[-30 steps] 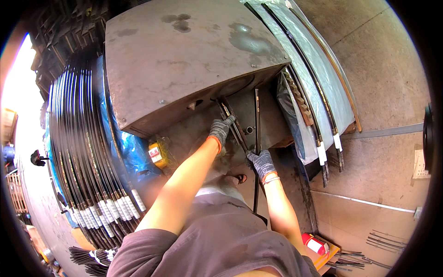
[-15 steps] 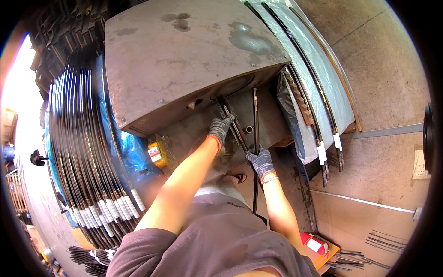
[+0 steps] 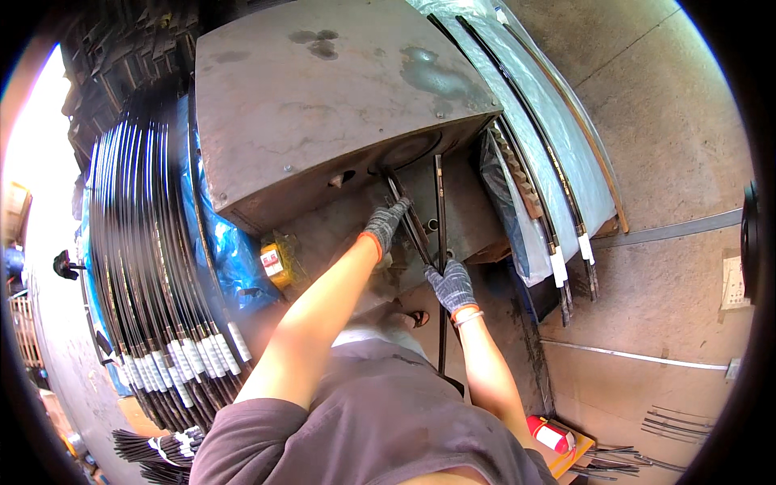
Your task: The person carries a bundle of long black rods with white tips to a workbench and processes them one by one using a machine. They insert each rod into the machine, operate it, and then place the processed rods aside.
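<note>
My left hand (image 3: 386, 224), in a grey knit glove with an orange cuff, is closed around a slanting dark metal rod (image 3: 416, 236) just in front of the steel housing (image 3: 339, 89). The rod's far end meets the dark round part under the housing's front edge. My right hand (image 3: 453, 284), gloved alike, is closed at the near end of this rod. There a second long dark rod (image 3: 440, 202) crosses it, running from near the housing toward my body. Whether the right fingers hold one rod or both is hidden.
Many long black rods (image 3: 149, 259) with white-wrapped ends lie on blue plastic at left. More rods (image 3: 550, 153) rest on plastic sheeting at right, beside a notched brown bar (image 3: 519, 174). A yellow package (image 3: 275, 263) sits below the housing. A red cylinder (image 3: 551, 435) stands at lower right.
The whole view has shifted slightly. Both hands keep their grip, and the right hand with the crossing rod sits a little further left and lower in the picture.
</note>
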Demonstrator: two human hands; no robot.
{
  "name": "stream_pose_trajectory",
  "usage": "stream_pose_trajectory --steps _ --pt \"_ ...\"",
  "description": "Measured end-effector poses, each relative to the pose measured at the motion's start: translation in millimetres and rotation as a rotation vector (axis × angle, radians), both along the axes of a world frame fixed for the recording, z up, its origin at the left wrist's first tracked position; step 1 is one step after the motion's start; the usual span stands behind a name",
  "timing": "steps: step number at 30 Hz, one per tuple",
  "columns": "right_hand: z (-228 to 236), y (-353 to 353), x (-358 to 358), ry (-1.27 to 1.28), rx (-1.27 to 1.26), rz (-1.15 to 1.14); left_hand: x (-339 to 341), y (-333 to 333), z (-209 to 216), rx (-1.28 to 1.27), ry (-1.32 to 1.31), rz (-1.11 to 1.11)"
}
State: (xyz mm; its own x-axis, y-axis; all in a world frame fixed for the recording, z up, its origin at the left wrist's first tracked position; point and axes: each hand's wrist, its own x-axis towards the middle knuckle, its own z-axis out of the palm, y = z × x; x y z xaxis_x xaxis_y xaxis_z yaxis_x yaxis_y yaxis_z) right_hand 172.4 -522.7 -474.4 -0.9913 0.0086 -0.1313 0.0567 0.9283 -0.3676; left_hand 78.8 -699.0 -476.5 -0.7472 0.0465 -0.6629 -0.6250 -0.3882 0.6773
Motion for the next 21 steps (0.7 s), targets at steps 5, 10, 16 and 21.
stream_pose_trajectory --steps 5,10,16,21 --pt "13.4 8.3 25.6 -0.732 -0.743 -0.019 41.3 -10.3 38.9 0.027 0.106 0.114" --pt "24.7 -27.5 32.3 -0.991 -0.791 0.161 65.4 -36.6 20.5 0.69 0.168 0.19" --pt "32.2 -55.3 30.0 -1.112 -0.96 0.071 77.9 -55.1 7.8 0.747 0.138 0.224" --pt "45.5 -66.8 25.3 -0.941 -0.769 0.125 66.2 -56.3 -5.6 0.813 0.114 0.201"
